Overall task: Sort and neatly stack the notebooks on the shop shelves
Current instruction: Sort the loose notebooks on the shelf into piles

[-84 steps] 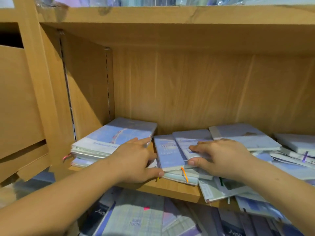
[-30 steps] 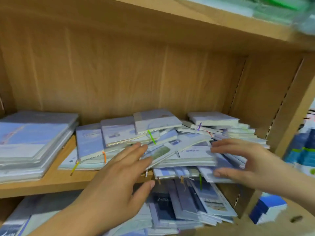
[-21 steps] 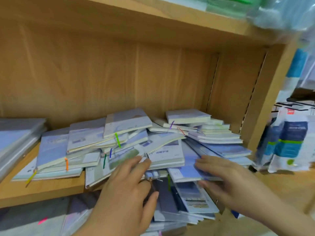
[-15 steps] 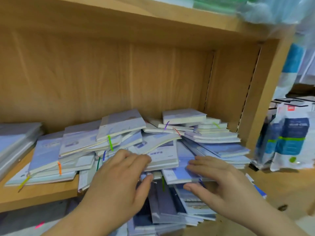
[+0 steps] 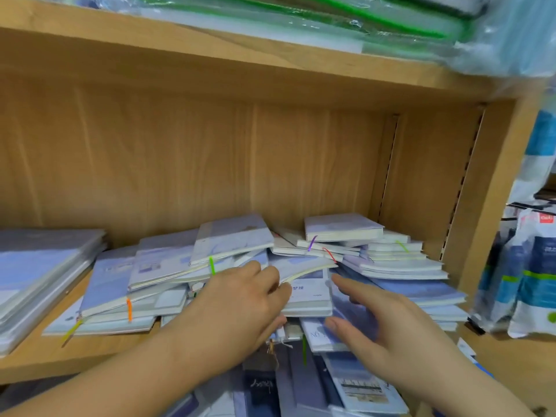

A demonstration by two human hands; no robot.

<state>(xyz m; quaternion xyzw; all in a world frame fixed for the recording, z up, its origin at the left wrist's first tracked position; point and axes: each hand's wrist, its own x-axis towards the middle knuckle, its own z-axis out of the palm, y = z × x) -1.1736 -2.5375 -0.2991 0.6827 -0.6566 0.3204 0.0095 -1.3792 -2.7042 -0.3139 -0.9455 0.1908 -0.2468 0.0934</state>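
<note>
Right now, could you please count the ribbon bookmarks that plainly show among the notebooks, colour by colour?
Green: 3, the bright green ribbon, the pale green ribbon, the dark green ribbon
Orange ribbon: 1
Yellow ribbon: 1
Purple ribbon: 1
Red ribbon: 1
Total: 7; the left hand, gripping the notebooks, may hide more.

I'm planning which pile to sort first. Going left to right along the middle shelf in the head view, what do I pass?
From the left: neat stack of large notebooks → orange-ribbon notebook → green-ribbon notebook → purple-ribbon notebook → shelf side panel → blue-and-white packs.
</note>
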